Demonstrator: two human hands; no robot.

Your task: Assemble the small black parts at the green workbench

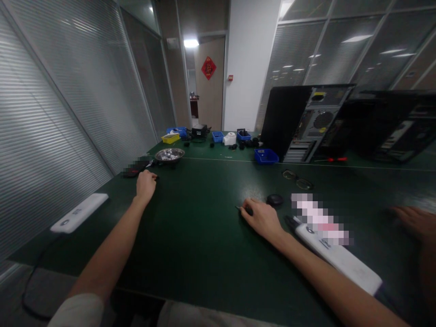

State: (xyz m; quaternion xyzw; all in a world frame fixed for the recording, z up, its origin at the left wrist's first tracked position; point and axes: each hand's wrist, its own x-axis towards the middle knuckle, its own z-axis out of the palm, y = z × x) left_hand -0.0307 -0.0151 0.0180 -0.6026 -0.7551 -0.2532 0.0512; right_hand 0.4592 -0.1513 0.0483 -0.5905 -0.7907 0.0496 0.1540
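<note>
My left hand (146,185) is closed in a pinch over the left part of the green table; a small dark bit shows at its fingertips, too small to name. Just beyond it stand a round metal bowl (169,155) with small shiny pieces inside and a dark, partly blurred object (136,168). My right hand (261,217) rests near the middle of the table, its fingers wrapped round a slim dark tool with a thin tip (238,207) pointing left. The rest of that tool is hidden by the fingers. Beside this hand lies a black rounded object (274,200).
White power strips (80,212) (340,259) lie at left and right. Eyeglasses (297,179), a blue tray (266,156) and an open computer tower (303,125) are beyond my right hand. Another person's hand (413,220) is at the right edge. Small bins (218,136) line the back.
</note>
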